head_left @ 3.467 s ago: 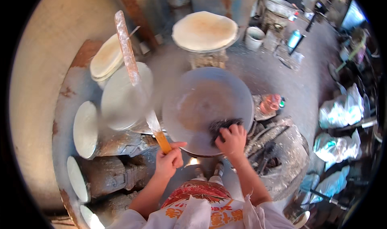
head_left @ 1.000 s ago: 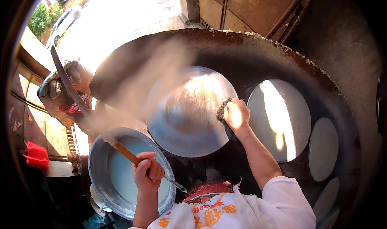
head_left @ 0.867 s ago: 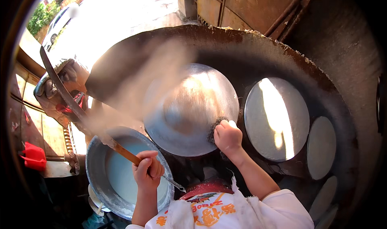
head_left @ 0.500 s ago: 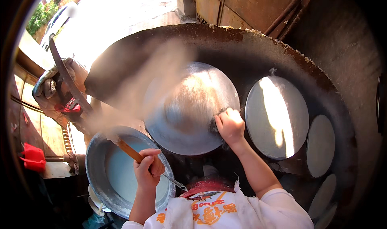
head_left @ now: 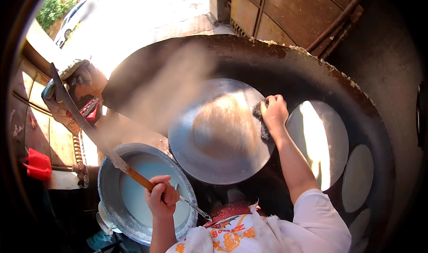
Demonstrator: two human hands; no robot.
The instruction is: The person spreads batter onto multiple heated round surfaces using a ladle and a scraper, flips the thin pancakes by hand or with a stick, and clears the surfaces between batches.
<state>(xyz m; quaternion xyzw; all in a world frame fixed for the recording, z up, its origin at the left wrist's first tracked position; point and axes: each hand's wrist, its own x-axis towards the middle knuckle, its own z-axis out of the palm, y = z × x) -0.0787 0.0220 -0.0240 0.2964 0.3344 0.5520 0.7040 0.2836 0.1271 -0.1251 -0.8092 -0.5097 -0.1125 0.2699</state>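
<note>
A round domed metal griddle (head_left: 218,132) sits in front of me, shiny and bare. My right hand (head_left: 274,112) presses a dark scrubbing pad (head_left: 260,118) against its right rim. My left hand (head_left: 161,196) grips the wooden handle of a long flat spatula (head_left: 78,112), whose blade reaches up and to the left. Under that hand stands a metal basin (head_left: 107,181) filled with pale liquid batter (head_left: 133,186). A thin metal ladle handle (head_left: 194,205) lies across the basin's right edge.
Steam drifts over the griddle's left side. Right of it a second round plate (head_left: 330,141) catches sunlight, with pale flat discs (head_left: 358,177) beyond it along the dark curved stove rim (head_left: 267,48). A red container (head_left: 38,164) sits at the far left. Wooden doors stand behind.
My right hand has slid with the pad from the griddle's near right edge up along its right rim. The left hand and spatula have barely shifted.
</note>
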